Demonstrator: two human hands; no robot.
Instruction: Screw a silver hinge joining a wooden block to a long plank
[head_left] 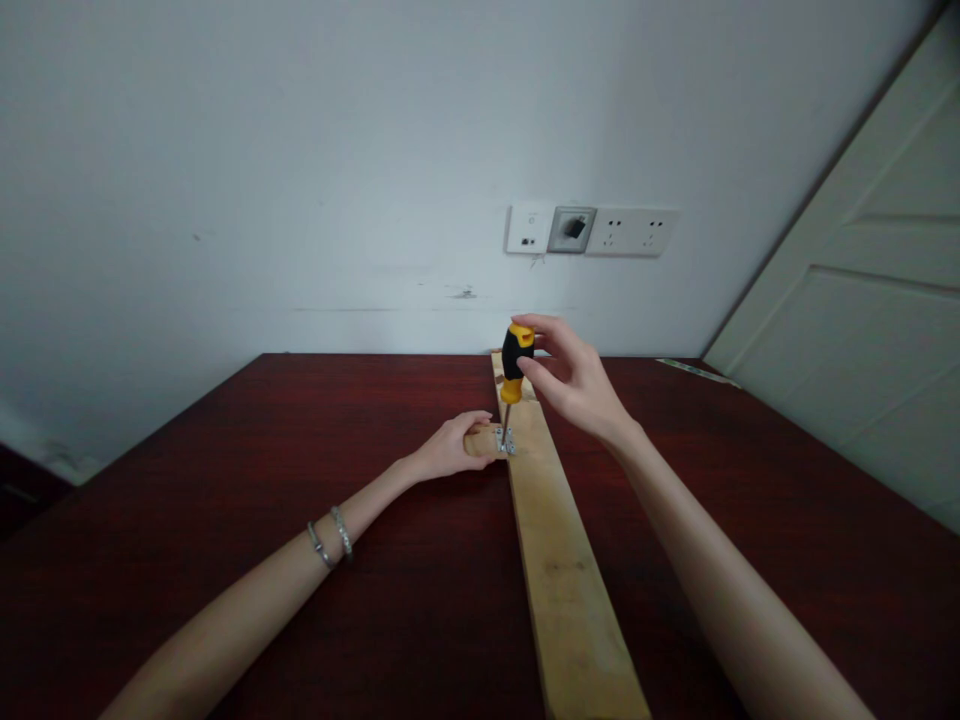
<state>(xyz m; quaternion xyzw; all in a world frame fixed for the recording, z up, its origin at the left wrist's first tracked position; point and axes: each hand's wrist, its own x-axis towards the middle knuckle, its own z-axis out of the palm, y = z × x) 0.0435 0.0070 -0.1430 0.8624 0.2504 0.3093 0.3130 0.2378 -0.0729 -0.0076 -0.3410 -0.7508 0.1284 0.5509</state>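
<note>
Against the long board (pixel 568 560), brace the block (pixel 481 442) gripped in left fingers (pixel 472 418), holding the screwdriver (pixel 515 357) in right fingers (pixel 543 381) square to the metal plate (pixel 511 441).

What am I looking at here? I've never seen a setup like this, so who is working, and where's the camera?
There's no machine here: these are a person's two bare hands, seen by a camera worn on their head, looking forward and down. On the dark red table lies a long plank. The left hand holds a small wooden block against its side. The right hand holds a yellow and black screwdriver, pointing down at a small metal plate, perhaps a hinge, where block and plank meet. Behind is a wall with sockets.
</note>
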